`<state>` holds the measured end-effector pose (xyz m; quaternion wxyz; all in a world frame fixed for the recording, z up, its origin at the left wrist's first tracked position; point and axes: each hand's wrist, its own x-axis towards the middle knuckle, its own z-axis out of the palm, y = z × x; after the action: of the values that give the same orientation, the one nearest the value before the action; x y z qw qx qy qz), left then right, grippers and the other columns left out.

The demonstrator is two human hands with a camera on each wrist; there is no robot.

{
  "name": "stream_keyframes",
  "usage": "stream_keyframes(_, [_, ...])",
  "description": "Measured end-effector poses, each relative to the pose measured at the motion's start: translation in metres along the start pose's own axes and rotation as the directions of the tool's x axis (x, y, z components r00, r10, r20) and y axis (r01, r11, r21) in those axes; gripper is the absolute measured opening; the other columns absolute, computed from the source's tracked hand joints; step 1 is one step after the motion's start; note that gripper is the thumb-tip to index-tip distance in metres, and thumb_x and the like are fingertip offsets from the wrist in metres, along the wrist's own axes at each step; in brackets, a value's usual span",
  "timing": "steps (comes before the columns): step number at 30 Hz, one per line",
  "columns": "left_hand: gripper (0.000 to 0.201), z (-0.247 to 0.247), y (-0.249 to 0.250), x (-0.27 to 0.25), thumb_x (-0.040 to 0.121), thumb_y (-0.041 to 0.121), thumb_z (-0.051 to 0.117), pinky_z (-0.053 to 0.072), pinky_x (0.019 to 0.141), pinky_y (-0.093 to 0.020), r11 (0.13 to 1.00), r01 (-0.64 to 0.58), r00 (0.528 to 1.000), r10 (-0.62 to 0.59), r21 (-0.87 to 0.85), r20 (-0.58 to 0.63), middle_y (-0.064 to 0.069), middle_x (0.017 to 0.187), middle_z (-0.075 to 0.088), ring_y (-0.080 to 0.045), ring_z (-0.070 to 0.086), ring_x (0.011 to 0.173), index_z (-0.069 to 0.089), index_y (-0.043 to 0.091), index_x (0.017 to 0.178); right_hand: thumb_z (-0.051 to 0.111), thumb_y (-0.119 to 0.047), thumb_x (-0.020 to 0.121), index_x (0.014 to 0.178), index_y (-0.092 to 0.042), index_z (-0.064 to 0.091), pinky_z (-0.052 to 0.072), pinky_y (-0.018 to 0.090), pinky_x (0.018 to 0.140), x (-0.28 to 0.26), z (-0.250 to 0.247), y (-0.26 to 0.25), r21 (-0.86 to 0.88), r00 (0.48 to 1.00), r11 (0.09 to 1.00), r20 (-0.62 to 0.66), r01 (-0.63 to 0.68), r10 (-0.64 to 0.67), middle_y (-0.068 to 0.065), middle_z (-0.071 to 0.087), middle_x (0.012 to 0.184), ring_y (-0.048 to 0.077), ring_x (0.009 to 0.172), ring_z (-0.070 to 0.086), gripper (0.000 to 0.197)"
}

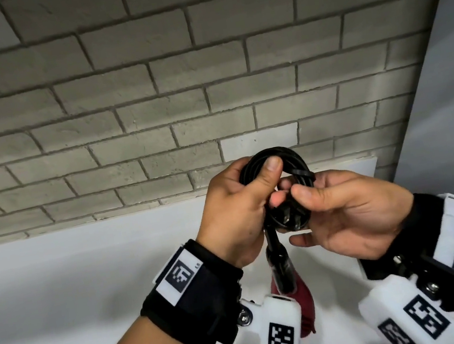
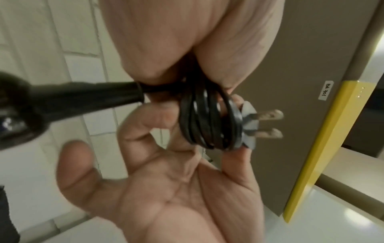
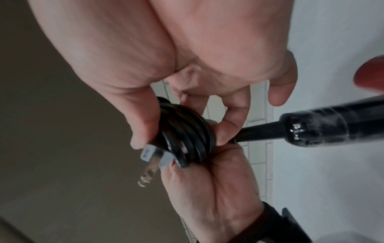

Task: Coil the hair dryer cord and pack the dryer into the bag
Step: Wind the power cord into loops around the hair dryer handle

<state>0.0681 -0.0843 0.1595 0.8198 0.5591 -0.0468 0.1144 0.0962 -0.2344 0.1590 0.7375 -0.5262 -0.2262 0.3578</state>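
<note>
Both hands are close together, up in front of a gray brick wall [image 1: 148,95]. The left hand [image 1: 235,215] grips the black cord [image 1: 274,161], wound in a small ring. The right hand [image 1: 342,213] pinches the plug [image 2: 249,125] with its 2 metal prongs. The dryer [image 1: 281,267] hangs below the hands.

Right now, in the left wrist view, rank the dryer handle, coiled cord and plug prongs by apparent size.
1. dryer handle, though it sits nearest the camera, which inflates it.
2. coiled cord.
3. plug prongs, clearly smallest.
</note>
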Motion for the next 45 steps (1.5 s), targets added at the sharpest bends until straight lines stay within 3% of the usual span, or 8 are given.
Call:
stream_keyframes(13, [0.02,-0.001,-0.001,0.002,0.087,0.02,0.067,0.056,0.066,-0.038,0.896,-0.327,0.93,0.362,0.302,-0.067,-0.02,0.076,0.07,-0.023,0.066,0.069,0.066,-0.001,0.088,0.091,-0.041,0.049,0.09,-0.024,0.071,0.034,0.035,0.07,0.004,0.002,0.001,0.004,0.996,0.997,-0.047,0.08,-0.08,-0.003,0.071,0.083,0.013,0.075,0.066,0.048])
stream_keyframes(21, [0.021,0.01,0.003,0.005,0.08,0.021,0.07,0.048,0.058,-0.035,0.964,-0.218,0.972,0.229,0.151,-0.059,0.0,0.052,0.057,-0.02,0.053,0.051,0.062,0.001,0.078,0.094,-0.03,0.047,0.08,-0.015,0.066,0.048,0.039,0.082,0.007,0.001,-0.009,-0.133,0.971,0.962,0.014,0.238,-0.239,0.011,0.065,0.08,0.028,0.081,0.06,0.046])
stream_keyframes(24, [0.026,0.007,0.004,0.005,0.08,0.02,0.071,0.047,0.061,-0.039,0.993,-0.091,0.996,0.092,0.077,-0.009,-0.003,0.053,0.055,-0.022,0.052,0.052,0.062,-0.004,0.087,0.093,-0.026,0.049,0.079,-0.009,0.066,0.056,0.028,0.07,0.007,0.0,-0.01,-0.212,0.956,0.933,0.007,0.289,-0.295,0.009,0.067,0.074,0.021,0.07,0.066,0.043])
stream_keyframes(28, [0.027,0.003,0.003,0.002,0.09,0.018,0.063,0.05,0.055,-0.029,0.991,0.128,0.991,-0.129,0.038,0.02,0.0,0.056,0.058,-0.02,0.058,0.057,0.061,-0.003,0.105,0.094,-0.029,0.047,0.084,0.003,0.065,0.051,0.037,0.07,0.006,-0.003,-0.007,-0.401,0.948,0.891,-0.138,0.211,-0.287,0.013,0.067,0.08,0.022,0.071,0.066,0.057])
stream_keyframes(32, [0.013,-0.001,0.0,0.004,0.091,0.017,0.061,0.053,0.06,-0.032,0.985,0.166,0.986,-0.167,-0.045,-0.018,0.004,0.044,0.051,-0.016,0.056,0.047,0.058,0.004,0.093,0.092,-0.027,0.053,0.087,-0.012,0.07,0.051,0.038,0.069,0.007,-0.008,0.002,-0.423,0.932,0.886,-0.208,0.189,-0.298,0.008,0.064,0.089,0.018,0.073,0.07,0.044])
stream_keyframes(35, [0.026,-0.002,-0.001,0.005,0.085,0.014,0.066,0.055,0.082,-0.057,0.973,0.196,0.979,-0.202,-0.121,-0.037,-0.02,0.073,0.067,-0.043,0.07,0.077,0.057,-0.002,0.104,0.094,-0.038,0.046,0.099,-0.024,0.068,0.053,0.036,0.074,0.007,-0.025,0.02,-0.312,0.954,0.925,-0.133,0.216,-0.268,0.008,0.06,0.102,0.025,0.087,0.066,0.061])
stream_keyframes(38, [0.012,-0.005,-0.003,0.009,0.081,0.011,0.067,0.057,0.066,-0.04,0.963,0.197,0.973,-0.215,-0.185,-0.086,-0.005,0.052,0.056,-0.022,0.062,0.048,0.062,0.003,0.087,0.091,-0.036,0.049,0.122,-0.026,0.056,0.049,0.037,0.094,0.002,-0.038,0.053,-0.435,0.991,0.898,-0.079,0.062,-0.106,0.001,0.066,0.12,0.018,0.113,0.063,0.082])
stream_keyframes(45, [0.027,-0.017,-0.016,0.015,0.067,0.016,0.07,0.048,0.087,-0.042,0.929,0.315,0.943,-0.329,-0.195,-0.04,-0.002,0.052,0.059,-0.019,0.061,0.053,0.062,0.003,0.09,0.065,-0.02,0.085,0.098,-0.032,0.058,0.058,0.043,0.08,0.009,-0.025,0.108,-0.769,0.982,0.634,-0.17,-0.079,-0.084,0.001,0.071,0.086,0.028,0.08,0.068,0.019])
